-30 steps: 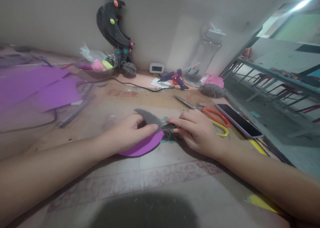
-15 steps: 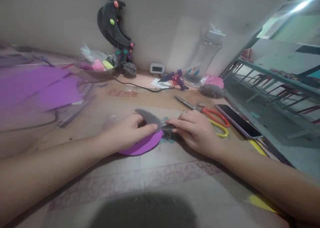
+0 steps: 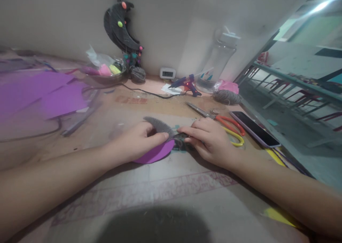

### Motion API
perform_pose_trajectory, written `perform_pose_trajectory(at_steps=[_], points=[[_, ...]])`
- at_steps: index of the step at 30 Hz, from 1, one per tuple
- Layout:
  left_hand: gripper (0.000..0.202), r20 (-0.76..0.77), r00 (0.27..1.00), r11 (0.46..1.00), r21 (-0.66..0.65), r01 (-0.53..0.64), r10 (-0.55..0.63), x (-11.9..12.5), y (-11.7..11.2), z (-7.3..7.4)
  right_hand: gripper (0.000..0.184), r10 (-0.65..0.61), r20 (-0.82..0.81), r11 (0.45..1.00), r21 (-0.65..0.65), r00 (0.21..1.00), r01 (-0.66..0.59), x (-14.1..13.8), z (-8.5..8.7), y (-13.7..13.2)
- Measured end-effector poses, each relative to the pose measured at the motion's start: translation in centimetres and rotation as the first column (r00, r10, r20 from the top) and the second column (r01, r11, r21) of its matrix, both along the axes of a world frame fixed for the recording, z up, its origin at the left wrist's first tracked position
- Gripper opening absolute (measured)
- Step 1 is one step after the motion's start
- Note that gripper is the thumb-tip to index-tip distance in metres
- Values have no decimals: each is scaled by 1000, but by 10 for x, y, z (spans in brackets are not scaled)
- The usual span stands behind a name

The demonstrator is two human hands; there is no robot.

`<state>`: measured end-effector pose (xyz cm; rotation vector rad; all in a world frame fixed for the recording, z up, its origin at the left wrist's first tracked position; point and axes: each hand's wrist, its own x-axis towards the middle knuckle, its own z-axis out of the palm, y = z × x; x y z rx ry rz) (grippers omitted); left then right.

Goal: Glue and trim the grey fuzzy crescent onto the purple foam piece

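My left hand lies on a purple foam crescent on the table, fingers pressed down on the part wrapped in grey yarn. My right hand pinches the grey yarn strand at the crescent's right tip, fingers closed together. The two hands almost touch at the tip. Much of the crescent is hidden under my left hand.
Orange and yellow scissors and a phone lie right of my right hand. A glue gun, a yarn ball, a clear jar, a bowl of bits and a dark finished crescent stand behind. Purple foam sheets lie left.
Almost nothing differs; the purple crescent has shifted slightly under my left hand and my right fingers have edged a little along the yarn.
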<state>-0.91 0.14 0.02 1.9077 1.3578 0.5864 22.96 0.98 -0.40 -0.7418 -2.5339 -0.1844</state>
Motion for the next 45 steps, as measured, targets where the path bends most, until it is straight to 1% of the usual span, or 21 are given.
perform_pose_trajectory(at_steps=[5, 9, 12, 16, 24, 30, 35, 42, 45], points=[[28, 41, 999, 1000, -9, 17, -16, 1, 0, 1, 28, -9, 19, 1000, -4, 1000, 9, -1, 1, 1], [26, 96, 995, 998, -52, 37, -31, 2, 1, 1, 28, 2, 12, 1000, -8, 1000, -2, -1, 2, 1], [26, 149, 987, 993, -87, 76, -63, 1, 2, -1, 28, 17, 4, 1000, -24, 1000, -17, -1, 1, 1], [25, 205, 974, 988, -97, 121, -99, -1, 2, -2, 28, 29, -18, 999, -35, 999, -30, 0, 0, 1], [26, 212, 973, 988, -102, 114, -90, 0, 3, -1, 28, 45, -37, 998, -47, 998, -47, 0, 0, 2], [29, 213, 975, 988, -118, 98, -71, -1, 4, -4, 28, 37, -39, 997, -65, 999, -39, 1, -1, 2], [26, 233, 969, 987, -120, 110, -80, -1, 4, -5, 27, 46, -58, 996, -75, 997, -50, 0, -2, 3], [25, 142, 990, 995, -103, 5, 9, 1, 1, 2, 29, 35, -62, 996, -82, 997, -40, 0, 0, 2], [23, 175, 985, 996, -81, 24, -10, 0, 1, 0, 28, 40, -59, 996, -72, 997, -44, 2, 0, 2]])
